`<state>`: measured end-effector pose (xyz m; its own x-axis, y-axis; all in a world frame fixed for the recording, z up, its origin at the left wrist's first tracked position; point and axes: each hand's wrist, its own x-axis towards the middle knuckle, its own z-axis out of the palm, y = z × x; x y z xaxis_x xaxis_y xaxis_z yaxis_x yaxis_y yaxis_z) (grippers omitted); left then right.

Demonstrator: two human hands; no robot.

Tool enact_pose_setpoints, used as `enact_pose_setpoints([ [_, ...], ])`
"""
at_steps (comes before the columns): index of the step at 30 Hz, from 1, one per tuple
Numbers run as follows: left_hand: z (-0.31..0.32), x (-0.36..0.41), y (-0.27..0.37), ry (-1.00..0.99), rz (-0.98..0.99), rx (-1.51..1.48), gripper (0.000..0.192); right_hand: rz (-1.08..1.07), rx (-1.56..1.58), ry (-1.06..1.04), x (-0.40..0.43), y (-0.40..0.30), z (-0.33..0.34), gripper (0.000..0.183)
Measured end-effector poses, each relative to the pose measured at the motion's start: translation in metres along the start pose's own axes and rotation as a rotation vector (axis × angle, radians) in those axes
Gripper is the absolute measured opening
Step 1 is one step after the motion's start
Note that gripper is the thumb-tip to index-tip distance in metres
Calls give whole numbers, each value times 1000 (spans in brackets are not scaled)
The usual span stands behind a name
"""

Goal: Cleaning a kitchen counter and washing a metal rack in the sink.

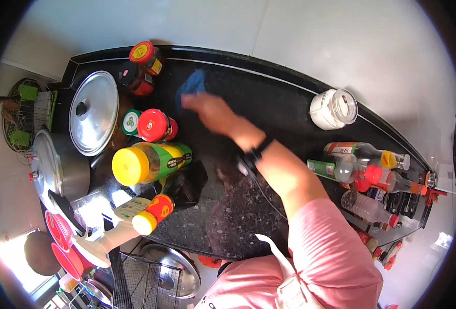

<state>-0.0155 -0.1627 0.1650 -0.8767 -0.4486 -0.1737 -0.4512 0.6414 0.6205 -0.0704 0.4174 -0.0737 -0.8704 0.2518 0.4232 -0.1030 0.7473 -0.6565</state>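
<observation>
My right hand, blurred, reaches across a dark speckled countertop and grips a blue cloth, which lies against the surface. A black band circles the wrist, and a thin dark cable hangs from it. Left of the hand stand a red-lidded jar, a green-lidded jar and a large yellow-capped bottle. Beyond these, near the wall, are a dark-lidded jar and another jar with a red and yellow lid. My left hand is out of view.
A lidded pot and a pressure cooker stand at left. A small yellow-capped bottle is near the front edge. At right are a glass jar of white powder and several bottles. A tiled wall rises behind.
</observation>
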Motion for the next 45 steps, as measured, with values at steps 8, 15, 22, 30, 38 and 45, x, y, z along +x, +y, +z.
enact_pose_setpoints([
  [8, 0, -3, 0, 8, -4, -4, 55, 194, -163, 248, 47, 21, -7, 40],
  [15, -4, -3, 1, 28, -21, -5, 54, 73, -50, -17, 94, 38, 17, 48],
  [22, -6, -2, -2, 18, -12, -13, 53, -81, 212, -254, 47, 15, -8, 51],
  [30, -10, 0, -10, 1, -2, -43, 52, 17, 60, -27, 19, 36, -31, 51],
  [38, -9, 3, -15, -39, 32, -88, 51, 76, 122, -81, -145, -115, -29, 28],
  [45, -16, 0, -23, -32, 34, -88, 50, 345, -557, 490, -132, -37, -85, 29],
])
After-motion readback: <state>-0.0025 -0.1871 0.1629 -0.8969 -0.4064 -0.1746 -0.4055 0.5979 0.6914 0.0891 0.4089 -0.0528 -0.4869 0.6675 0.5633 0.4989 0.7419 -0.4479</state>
